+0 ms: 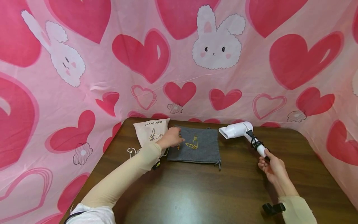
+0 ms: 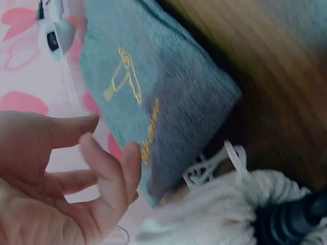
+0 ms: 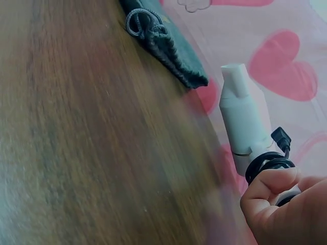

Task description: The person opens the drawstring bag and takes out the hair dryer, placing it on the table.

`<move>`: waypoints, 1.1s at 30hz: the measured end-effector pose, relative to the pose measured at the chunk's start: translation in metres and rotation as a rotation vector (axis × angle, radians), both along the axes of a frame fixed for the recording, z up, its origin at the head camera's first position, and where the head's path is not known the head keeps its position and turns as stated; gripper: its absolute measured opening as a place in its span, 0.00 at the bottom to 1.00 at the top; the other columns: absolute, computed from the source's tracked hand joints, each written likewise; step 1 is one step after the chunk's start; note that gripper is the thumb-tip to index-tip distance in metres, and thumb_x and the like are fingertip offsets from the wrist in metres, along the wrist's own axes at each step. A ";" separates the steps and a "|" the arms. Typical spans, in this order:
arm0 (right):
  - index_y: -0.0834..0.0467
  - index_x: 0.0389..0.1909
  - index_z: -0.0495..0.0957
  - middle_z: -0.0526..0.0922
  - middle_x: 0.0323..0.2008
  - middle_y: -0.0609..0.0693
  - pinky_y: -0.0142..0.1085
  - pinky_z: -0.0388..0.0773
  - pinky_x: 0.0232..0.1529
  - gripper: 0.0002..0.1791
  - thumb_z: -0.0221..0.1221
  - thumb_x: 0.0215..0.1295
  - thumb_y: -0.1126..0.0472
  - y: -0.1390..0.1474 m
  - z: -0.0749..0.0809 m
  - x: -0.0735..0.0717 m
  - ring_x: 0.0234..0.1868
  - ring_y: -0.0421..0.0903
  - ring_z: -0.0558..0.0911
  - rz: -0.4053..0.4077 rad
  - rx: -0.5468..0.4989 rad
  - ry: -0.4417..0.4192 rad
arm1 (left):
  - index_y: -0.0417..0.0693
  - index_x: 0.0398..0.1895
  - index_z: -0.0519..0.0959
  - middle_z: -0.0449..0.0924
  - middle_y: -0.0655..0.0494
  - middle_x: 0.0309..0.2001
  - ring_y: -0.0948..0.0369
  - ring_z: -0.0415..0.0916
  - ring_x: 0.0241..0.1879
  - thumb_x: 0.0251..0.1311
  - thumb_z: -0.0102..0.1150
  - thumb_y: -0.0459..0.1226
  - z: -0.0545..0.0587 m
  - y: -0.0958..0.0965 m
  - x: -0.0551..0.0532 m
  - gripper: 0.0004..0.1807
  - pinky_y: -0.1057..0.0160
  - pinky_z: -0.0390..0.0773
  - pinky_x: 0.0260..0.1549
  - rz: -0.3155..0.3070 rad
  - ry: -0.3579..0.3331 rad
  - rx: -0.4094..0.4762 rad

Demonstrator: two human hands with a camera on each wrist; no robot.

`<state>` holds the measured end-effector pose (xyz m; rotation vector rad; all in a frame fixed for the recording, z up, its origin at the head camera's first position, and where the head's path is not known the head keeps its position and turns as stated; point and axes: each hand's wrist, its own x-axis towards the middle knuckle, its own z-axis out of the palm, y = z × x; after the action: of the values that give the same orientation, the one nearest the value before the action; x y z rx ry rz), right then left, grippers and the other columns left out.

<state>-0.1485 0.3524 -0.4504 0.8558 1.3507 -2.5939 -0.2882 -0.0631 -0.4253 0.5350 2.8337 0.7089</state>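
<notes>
My left arm (image 1: 123,177) stretched from the near left part of the tabletop (image 1: 179,193) towards its far edge, sloping up and to the right. At its end my left hand (image 1: 172,137) hung over the left side of the grey pouch (image 1: 207,146), palm down, its fingers (image 2: 107,166) loosely bent and gripping nothing; whether they touched the cloth I could not tell. The pouch lay flat by the middle of the far edge, its yellow dryer picture (image 1: 193,143) to the right of my hand. The cream pouch (image 1: 144,132) lay at the far left corner, partly behind my hand and wrist.

My right arm (image 1: 289,188) came in from the near right and leaned forward and slightly left. My right hand (image 1: 274,168) was clamped round the lower end of the white hair dryer (image 1: 236,130), its handle slanting up and left from my grip. The barrel was towards the far edge, just right of the grey pouch, its nozzle aimed left. A black cord (image 1: 254,141) was wound round the handle, above my fingers.
</notes>
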 end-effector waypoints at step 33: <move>0.61 0.58 0.56 0.78 0.31 0.51 0.33 0.82 0.37 0.18 0.44 0.86 0.50 -0.029 -0.007 0.005 0.27 0.41 0.78 0.136 0.108 0.059 | 0.45 0.69 0.79 0.76 0.43 0.66 0.48 0.72 0.67 0.65 0.74 0.43 -0.015 0.019 0.033 0.30 0.52 0.71 0.67 -0.382 0.004 -0.236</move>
<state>-0.1439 0.3235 -0.4579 0.6790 1.5207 -2.4814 -0.2553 -0.0444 -0.4403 0.9931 2.6489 0.2988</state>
